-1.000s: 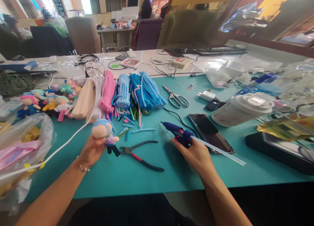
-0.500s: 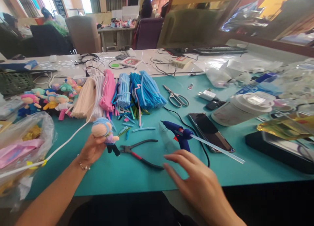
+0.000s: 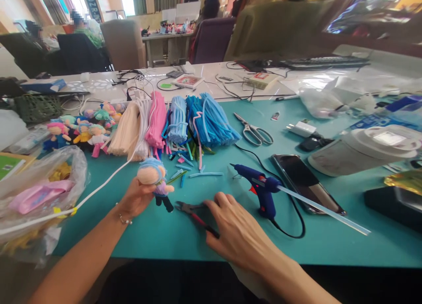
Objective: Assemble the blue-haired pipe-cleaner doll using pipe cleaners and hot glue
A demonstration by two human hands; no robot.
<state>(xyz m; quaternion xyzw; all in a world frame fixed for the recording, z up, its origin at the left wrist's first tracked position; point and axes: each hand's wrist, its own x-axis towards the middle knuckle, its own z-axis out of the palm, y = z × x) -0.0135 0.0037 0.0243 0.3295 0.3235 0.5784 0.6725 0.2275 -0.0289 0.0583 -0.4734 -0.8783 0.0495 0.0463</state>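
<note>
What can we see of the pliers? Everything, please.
The pliers have a dark, metal-looking head and two long, slim handles spread apart in a V. The lower handle is red near the head and black toward its end; the upper looks dark. They are low over the teal mat, head pointing left, close to the doll's foot. The right grip is at the handle ends, fingers at the upper one; how firmly it holds them, I can't tell.

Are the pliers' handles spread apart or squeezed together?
Spread apart: on the pliers, the handles diverge toward the right hand, tabletop showing between.
</note>
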